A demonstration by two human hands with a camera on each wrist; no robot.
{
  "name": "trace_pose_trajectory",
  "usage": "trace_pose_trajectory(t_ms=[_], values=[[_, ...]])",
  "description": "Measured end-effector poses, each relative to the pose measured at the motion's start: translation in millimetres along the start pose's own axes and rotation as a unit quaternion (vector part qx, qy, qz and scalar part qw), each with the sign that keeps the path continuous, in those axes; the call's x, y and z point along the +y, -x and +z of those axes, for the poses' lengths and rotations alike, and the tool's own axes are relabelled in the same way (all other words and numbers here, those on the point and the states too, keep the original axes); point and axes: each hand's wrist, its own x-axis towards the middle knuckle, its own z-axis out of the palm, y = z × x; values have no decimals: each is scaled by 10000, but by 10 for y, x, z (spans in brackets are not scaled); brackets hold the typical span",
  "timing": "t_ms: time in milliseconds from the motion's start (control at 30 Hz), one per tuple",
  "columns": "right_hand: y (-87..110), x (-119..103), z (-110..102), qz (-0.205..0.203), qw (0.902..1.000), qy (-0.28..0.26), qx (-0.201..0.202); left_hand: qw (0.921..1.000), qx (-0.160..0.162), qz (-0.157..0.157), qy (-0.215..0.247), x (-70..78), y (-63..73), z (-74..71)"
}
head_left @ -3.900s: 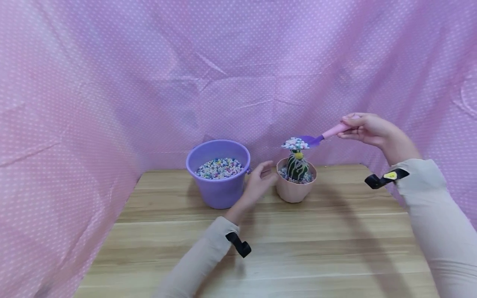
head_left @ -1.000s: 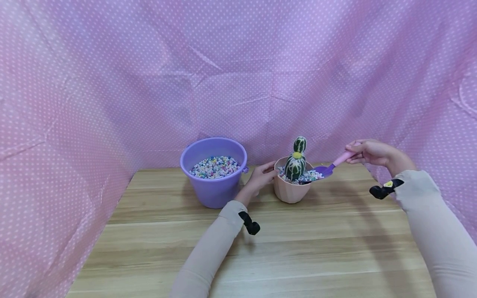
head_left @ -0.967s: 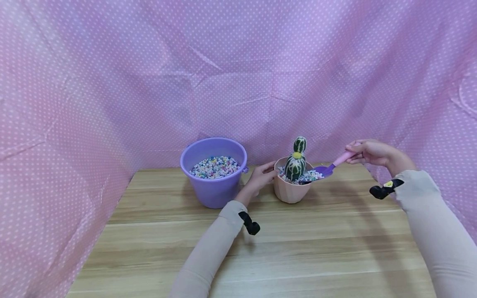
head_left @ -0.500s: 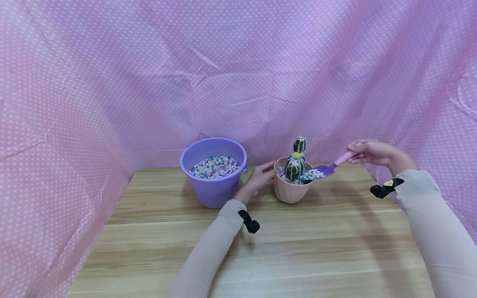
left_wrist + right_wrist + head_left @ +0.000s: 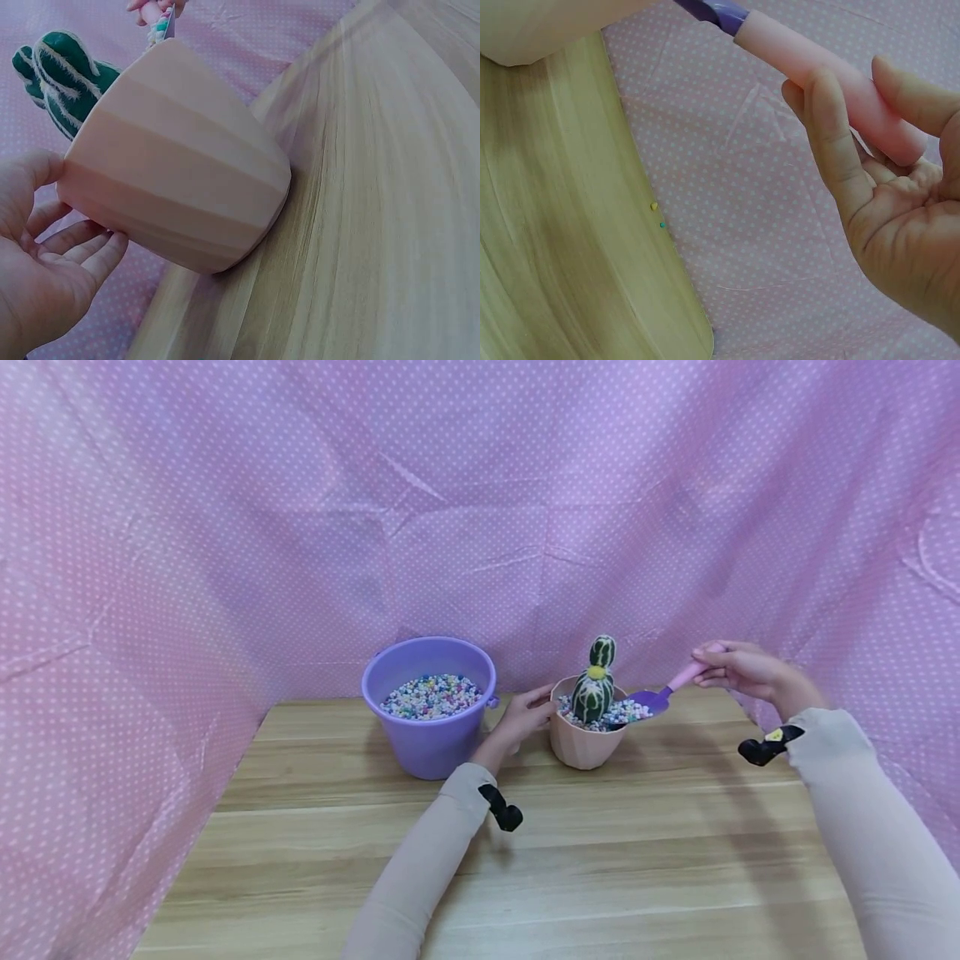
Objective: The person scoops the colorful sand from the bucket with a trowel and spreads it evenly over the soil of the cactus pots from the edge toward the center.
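Observation:
A potted cactus (image 5: 593,696), dark green with pale stripes and a yellow flower, stands upright in a peach faceted flower pot (image 5: 587,748). My left hand (image 5: 522,717) holds the pot's left side, the thumb at the rim and the fingers against the wall in the left wrist view. In my right hand (image 5: 752,672) is the pink handle (image 5: 821,71) of a small trowel, gripped between thumb and fingers. Its purple blade (image 5: 657,700) tilts down over the pot's right rim, bearing multicoloured beads (image 5: 628,711). Beads also lie around the cactus base.
Left of the pot, a purple bucket (image 5: 431,747) holds many small coloured beads (image 5: 432,697). Both stand toward the back of the wooden table (image 5: 525,877). A pink dotted cloth (image 5: 480,527) hangs behind. Two stray beads (image 5: 654,206) lie at the table's edge.
Since the oldest frame, the trowel has come down from above the cactus to the pot's right rim, and my left hand has taken hold of the pot. Over the last second little has moved.

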Motion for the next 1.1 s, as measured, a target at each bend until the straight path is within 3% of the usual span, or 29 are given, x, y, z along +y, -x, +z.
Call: trace_pose_trajectory(t_ms=[267, 433, 733, 900, 1100], values=[[-28, 13, 21, -11, 9997, 78, 233, 9986, 509, 147, 33, 23, 83, 126], [-44, 16, 23, 20, 9996, 105, 271, 9990, 432, 33, 99, 44, 102, 119], [-65, -28, 29, 172, 9991, 296, 238, 10000, -2, -28, -12, 55, 31, 6], [-61, -66, 61, 170, 9991, 325, 208, 9998, 180, -47, 118, 35, 39, -15], [-47, -62, 57, 179, 9987, 396, 279, 9972, 514, -243, 494, -7, 102, 59]])
